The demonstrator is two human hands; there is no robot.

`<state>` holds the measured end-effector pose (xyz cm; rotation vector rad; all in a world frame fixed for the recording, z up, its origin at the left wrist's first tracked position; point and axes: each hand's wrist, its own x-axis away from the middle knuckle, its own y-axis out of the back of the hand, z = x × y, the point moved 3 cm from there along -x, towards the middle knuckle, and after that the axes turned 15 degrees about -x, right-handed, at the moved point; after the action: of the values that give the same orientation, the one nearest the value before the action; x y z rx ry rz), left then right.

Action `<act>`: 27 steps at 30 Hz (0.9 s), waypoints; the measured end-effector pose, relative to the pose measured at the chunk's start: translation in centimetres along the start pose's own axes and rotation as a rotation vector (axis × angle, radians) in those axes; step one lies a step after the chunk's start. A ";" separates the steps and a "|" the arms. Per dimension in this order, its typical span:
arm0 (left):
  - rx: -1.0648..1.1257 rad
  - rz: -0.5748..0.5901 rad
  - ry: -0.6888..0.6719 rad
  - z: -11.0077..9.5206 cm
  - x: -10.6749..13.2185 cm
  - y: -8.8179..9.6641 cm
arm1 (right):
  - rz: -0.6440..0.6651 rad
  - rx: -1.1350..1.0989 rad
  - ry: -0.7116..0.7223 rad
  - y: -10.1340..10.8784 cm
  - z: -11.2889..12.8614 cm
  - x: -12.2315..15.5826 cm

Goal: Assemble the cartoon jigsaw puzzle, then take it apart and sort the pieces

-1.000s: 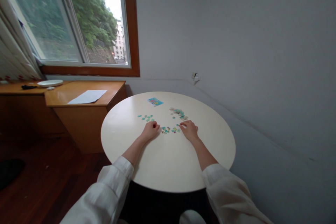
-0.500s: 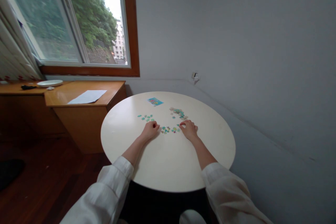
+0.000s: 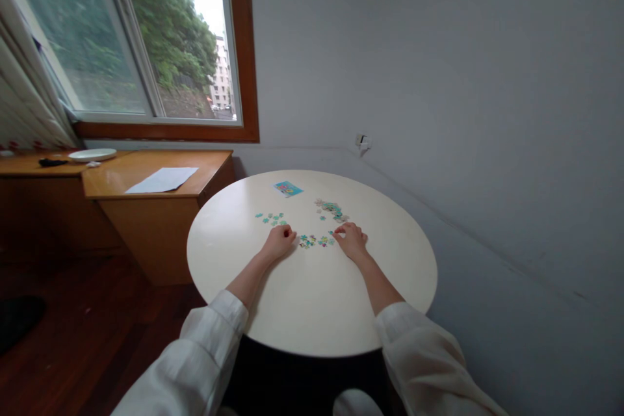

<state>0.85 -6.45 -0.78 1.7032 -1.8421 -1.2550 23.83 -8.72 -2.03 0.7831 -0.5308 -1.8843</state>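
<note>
Small jigsaw puzzle pieces in green, yellow and dark tones lie on a round white table (image 3: pixel 312 305). My left hand (image 3: pixel 279 242) rests curled closed at the left of the central pieces (image 3: pixel 307 242); whether anything is inside its fingers is hidden. To the right of a second small cluster (image 3: pixel 324 242), my right hand (image 3: pixel 351 240) has thumb and forefinger pinched at a tiny green puzzle piece (image 3: pixel 331 233). Beyond my left hand are loose light-green pieces (image 3: pixel 273 218). A denser pile (image 3: pixel 332 209), some pieces grey side up, lies past my right hand.
Toward the table's far edge lies a colourful blue picture card (image 3: pixel 288 188). A wooden desk (image 3: pixel 214 172) stands at the left with a paper sheet (image 3: pixel 163 179) and a white plate (image 3: pixel 92 155). The wall (image 3: pixel 487 143) borders the table's right side.
Both hands stay almost where they were. The right fingertips have shifted very slightly around the small green piece; the other pieces look unmoved.
</note>
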 end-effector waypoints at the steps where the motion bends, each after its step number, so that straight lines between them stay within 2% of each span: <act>1: 0.001 0.000 0.000 0.0 0.0 0.0 | 0.000 -0.002 0.003 0.0 0.0 0.0; 12: 0.004 0.000 -0.004 0.1 0.0 0.0 | -0.021 -0.049 0.079 0.1 0.2 0.1; 27: -0.003 0.004 0.000 0.1 -0.1 0.0 | 0.006 -0.191 0.077 -0.4 -0.3 -0.4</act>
<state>0.83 -6.37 -0.83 1.6965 -1.8420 -1.2556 23.90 -8.21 -2.43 0.7235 -0.3000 -1.8592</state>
